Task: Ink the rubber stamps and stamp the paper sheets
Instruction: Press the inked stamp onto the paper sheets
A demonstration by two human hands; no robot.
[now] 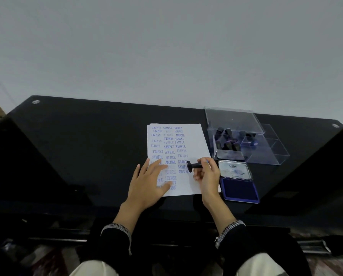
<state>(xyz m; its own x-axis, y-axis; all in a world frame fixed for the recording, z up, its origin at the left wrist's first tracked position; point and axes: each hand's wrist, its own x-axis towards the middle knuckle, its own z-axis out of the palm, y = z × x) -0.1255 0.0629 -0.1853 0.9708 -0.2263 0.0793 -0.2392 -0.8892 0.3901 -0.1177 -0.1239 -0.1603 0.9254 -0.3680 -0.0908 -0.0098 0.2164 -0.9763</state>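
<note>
A white paper sheet point(194, 140) lies on the black table, covered with several blue stamped words such as SAMPLE and AIR MAIL. My left hand point(148, 182) rests flat on the sheet's lower left part, fingers spread. My right hand point(207, 176) grips a black rubber stamp point(194, 166) by its handle, held on its side just above the sheet's right part, its stamping face pointing left. An open blue ink pad point(240, 188) lies right of the sheet, its lid point(235, 170) raised behind it.
A clear plastic box point(266, 150) with several more black stamps point(228, 140) stands behind the ink pad, its lid open. The glossy black table point(87, 146) stretches to the left. A pale wall runs along its far edge.
</note>
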